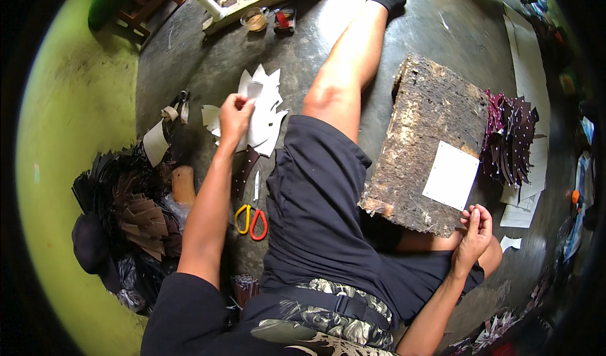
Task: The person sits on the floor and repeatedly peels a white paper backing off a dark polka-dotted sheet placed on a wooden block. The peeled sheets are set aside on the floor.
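Note:
My left hand (235, 121) pinches a small pale grey piece (254, 89), held over a pile of white pointed cut-outs (268, 113) on the floor. A rough, worn brown board (429, 113) lies to the right, its near end by my bent leg. On its near right part rests a white square sheet (451, 175) with small dark dots near its edges. Just off that corner of the board is my right hand (473, 236), its fingers curled and pressed together; what they hold, if anything, is too small to name. Scissors (257, 188) with one yellow and one red handle lie beside my left forearm.
Dark dotted fabric pieces (512, 138) are stacked past the board's right edge, over long white sheets (530, 72). Dark and brown cut pieces (139, 223) heap up on the left by the green wall (57, 135). A small bowl (254, 20) sits far ahead.

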Tool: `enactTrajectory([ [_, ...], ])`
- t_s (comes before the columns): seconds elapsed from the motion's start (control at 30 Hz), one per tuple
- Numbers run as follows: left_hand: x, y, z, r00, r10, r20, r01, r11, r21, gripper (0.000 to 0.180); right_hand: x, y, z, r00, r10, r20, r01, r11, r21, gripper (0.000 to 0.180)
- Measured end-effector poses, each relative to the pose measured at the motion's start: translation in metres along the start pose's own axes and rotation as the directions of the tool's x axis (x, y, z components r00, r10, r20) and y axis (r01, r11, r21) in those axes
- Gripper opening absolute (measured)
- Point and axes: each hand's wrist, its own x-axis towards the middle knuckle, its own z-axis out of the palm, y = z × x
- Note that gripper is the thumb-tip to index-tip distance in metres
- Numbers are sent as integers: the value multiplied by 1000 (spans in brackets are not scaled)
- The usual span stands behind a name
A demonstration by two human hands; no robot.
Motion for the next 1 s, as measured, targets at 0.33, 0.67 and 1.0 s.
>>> enactTrajectory([
  [0.33,-35,176,-72,898,109,427,98,895,-434,23,-9,-50,26,999,-30,-10,31,999,45,22],
  [0.67,-182,370,123,321,647,691,-565,717,-409,18,-4,-107,57,926,21,376,-69,991,117,25],
  [1.0,-210,377,166,442,750,492,-730,620,-289,21,23,-91,53,915,109,388,-168,978,123,12],
])
